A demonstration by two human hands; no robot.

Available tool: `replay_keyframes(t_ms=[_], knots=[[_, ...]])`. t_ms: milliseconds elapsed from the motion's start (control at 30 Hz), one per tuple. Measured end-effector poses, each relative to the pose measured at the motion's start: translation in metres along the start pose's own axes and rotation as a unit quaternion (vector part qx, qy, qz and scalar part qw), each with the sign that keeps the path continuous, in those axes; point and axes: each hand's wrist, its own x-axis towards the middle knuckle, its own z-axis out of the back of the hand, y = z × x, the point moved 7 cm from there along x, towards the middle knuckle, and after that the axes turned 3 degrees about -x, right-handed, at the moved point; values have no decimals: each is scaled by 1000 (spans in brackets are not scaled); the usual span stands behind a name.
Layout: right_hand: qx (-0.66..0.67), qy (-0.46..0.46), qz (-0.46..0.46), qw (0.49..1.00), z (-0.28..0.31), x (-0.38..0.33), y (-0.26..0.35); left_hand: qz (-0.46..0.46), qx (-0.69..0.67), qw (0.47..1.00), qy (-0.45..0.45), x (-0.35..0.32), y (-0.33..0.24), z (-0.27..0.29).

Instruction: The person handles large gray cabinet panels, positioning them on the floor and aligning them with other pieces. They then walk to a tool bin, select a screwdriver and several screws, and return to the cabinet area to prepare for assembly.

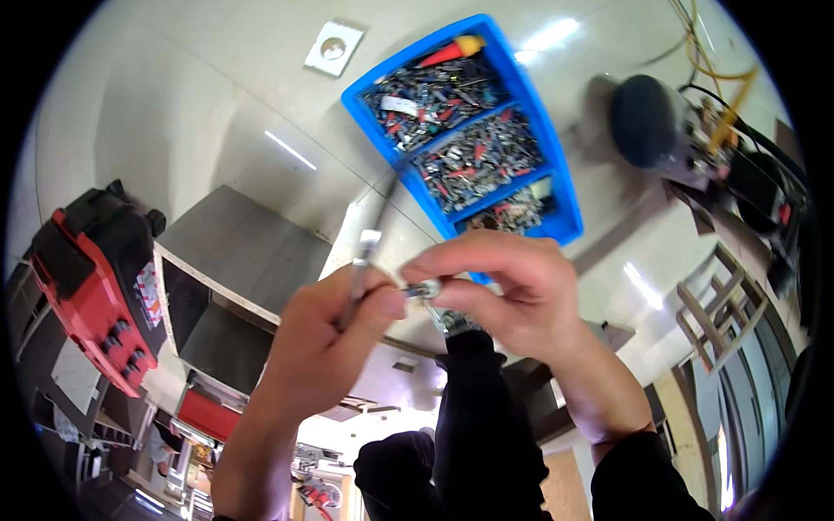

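Note:
My left hand [328, 330] is closed around a slim metal rod-like tool [369, 247], blurred, whose thin shaft points up toward the blue bin. Between the fingertips of both hands sits a small silvery metal fitting [424, 289]; its exact kind is too small to make out. My right hand [521, 291] pinches that fitting from the right with thumb and forefinger. Just beyond the hands is a blue divided bin [530, 78], its compartments filled with small metal parts [478, 161] and some red pieces. A red-and-yellow object [453, 52] lies in its far compartment.
At left stand a red-and-black machine [95, 291] and a dark open cabinet [243, 239]. A machine with a dark rounded housing [643, 122] and yellow hose [734, 108] is at right, above a wooden frame [721, 304]. A white square plate [334, 48] lies on the pale floor.

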Motion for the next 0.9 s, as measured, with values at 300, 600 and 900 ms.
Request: replay_keyframes(t_ms=[300,600,900], knots=[[167,-84,-1,982,10,-28,94,-45,-195,980,-16,-55,-84,-22],[233,-80,-11,969,7,19,74,-27,-247,968,-12,-14,-88,9],[333,27,24,942,4,61,16,-19,-281,959,32,23,-59,24]])
